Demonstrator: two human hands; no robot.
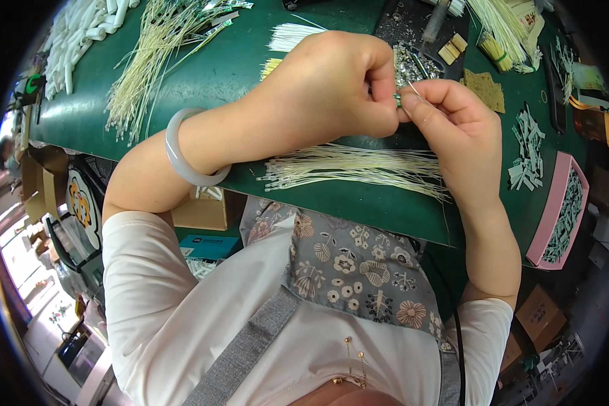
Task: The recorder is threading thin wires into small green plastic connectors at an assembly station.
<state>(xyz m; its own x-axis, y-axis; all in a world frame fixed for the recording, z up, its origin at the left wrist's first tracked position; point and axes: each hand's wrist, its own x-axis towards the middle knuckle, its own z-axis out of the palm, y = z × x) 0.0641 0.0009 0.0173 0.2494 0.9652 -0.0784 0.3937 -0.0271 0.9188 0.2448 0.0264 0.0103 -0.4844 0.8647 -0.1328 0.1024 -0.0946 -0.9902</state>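
My left hand (338, 88), with a pale bangle on its wrist, is closed, its fingertips pinching by a small green circuit board (397, 100). Most of that board is hidden by the fingers. My right hand (463, 125) meets it there, thumb and forefinger pressed together on a thin white wire (414, 88) that rises beside the board. Just below the hands, a row of white wires (352, 166) lies along the near side of the green table (203, 88). Behind the fingertips is a dark tray (392, 27) littered with silvery scraps.
A soldering iron (437, 21) rests over the tray, near a tan sponge (484, 91). Bundled wires (157, 61) and white tubes (81, 37) lie at left. At right are loose small boards (526, 149) and a pink box (543, 238) of green boards.
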